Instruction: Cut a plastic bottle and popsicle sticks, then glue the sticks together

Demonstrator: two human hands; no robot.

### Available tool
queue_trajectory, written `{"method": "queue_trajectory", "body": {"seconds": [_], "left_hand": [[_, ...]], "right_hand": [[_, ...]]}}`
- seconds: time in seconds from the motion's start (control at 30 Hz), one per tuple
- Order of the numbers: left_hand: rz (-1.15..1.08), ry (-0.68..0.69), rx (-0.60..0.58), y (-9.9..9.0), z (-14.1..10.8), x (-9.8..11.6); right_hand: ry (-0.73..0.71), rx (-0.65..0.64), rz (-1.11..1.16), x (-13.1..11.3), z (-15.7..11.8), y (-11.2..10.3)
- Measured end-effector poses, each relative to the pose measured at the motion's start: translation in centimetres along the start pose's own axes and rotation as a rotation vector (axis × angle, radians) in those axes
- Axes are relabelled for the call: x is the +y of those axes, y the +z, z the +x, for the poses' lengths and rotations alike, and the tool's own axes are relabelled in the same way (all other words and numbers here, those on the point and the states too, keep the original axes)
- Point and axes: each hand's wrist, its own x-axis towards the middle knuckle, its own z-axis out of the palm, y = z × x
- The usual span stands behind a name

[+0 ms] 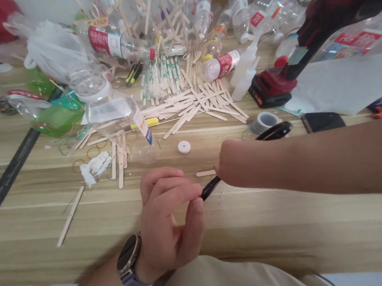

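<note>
My right hand (pixel 235 161) is closed around a slim black tool (pixel 275 130). Its curved handle end sticks out behind the fist, and a narrow black part shows in front; the grip hides its middle, so I cannot tell its kind. My left hand (pixel 173 213), with a watch (pixel 130 258) on the wrist, pinches thumb and index finger together at the front end of the black tool. Whatever else lies between these fingertips is hidden. A short piece of wooden stick (pixel 205 173) shows beside the right fist. Beyond the hands lies a white round disc (pixel 183 147) with a centre hole.
A clear plastic bottle assembly (pixel 115 110) stands left of centre. Wooden craft sticks (pixel 190 106) pile up behind, among several bottles. On the right are a tape roll (pixel 264 121), a red-and-black cordless power tool (pixel 273 84) and a dark phone-like slab (pixel 323 121). One loose stick (pixel 71 216) lies left.
</note>
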Motion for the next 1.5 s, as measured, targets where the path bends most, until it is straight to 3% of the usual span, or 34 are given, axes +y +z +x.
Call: {"method": "queue_trajectory", "body": {"seconds": [0.13, 0.2, 0.3, 0.4, 0.57, 0.63, 0.77, 0.83, 0.93, 1.07, 1.13, 1.3, 1.4, 1.5], "left_hand": [[-0.016, -0.026, -0.004, 0.1, -0.1, -0.1], [-0.020, -0.052, 0.006, 0.2, 0.0, -0.3], [-0.071, -0.100, 0.079, 0.7, -0.1, -0.7], [-0.141, -0.170, 0.132, 1.2, -0.4, -1.3], [-0.073, -0.273, 0.051, 1.4, -0.6, -2.0], [-0.006, -0.322, -0.053, 1.4, -0.3, -2.1], [0.059, -0.397, -0.374, 1.8, 0.2, -1.9], [0.047, -0.438, -0.523, 2.0, 0.3, -1.5], [0.044, -0.510, -0.660, 2.1, 0.4, -0.9], [0.240, -0.429, -0.733, 2.2, 0.2, -0.2], [0.364, -0.351, -0.803, 2.5, 0.1, 0.1], [0.556, -0.045, -0.939, 4.3, 0.6, 0.5], [0.588, 0.013, -0.972, 5.3, 0.9, 0.5], [0.563, -0.024, -0.957, 5.9, 1.1, 0.4]], "right_hand": [[-0.047, -0.484, -0.240, -0.8, 0.5, -3.5], [-0.071, -0.596, -0.310, -1.9, 0.7, -4.6], [-0.131, -0.658, -0.369, -3.6, 0.8, -4.9], [-0.154, -0.579, -0.411, -4.0, 0.3, -4.1], [-0.188, -0.267, -0.451, -1.3, -2.7, -1.2], [-0.212, -0.129, -0.472, -0.1, -4.2, 0.4], [-0.273, 0.426, -0.585, 1.2, -6.4, 2.8], [-0.287, 0.555, -0.615, 1.2, -7.2, 3.0], [-0.319, 0.595, -0.615, 1.1, -8.2, 2.3], [-0.314, 0.573, -0.473, 1.5, -9.0, 2.2], [-0.220, 0.537, -0.303, 2.0, -9.1, 2.6], [0.178, 0.358, 0.347, 2.6, -8.4, 3.7], [0.220, 0.316, 0.616, 2.0, -8.2, 4.0], [0.243, 0.297, 0.789, 1.2, -8.4, 4.3]]}}
